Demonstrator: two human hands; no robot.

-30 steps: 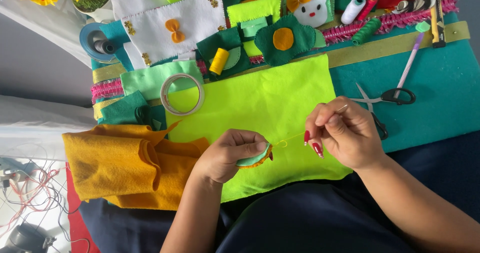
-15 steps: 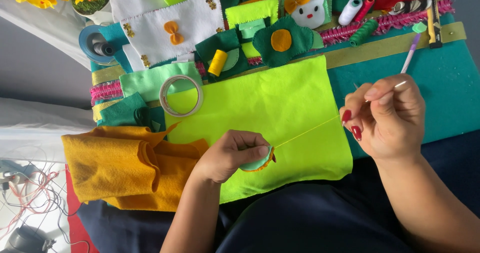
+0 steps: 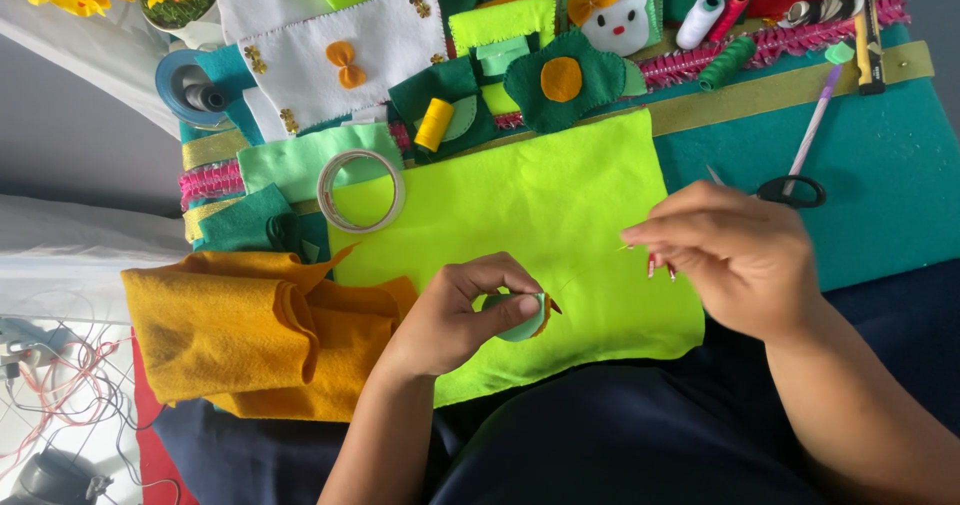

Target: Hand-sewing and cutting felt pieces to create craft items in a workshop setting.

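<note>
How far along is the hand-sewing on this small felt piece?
Done: finished felt items, such as the dark green flower, lie at the top. In hand: the left hand pinches a small round mint-green piece with an orange edge; the right hand holds a needle. How much stitching is left cannot be told.

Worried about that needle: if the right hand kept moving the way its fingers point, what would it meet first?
Probably the left hand pinching the small felt piece; the right hand points left and slightly down across the lime cloth, though depth is unclear.
</note>
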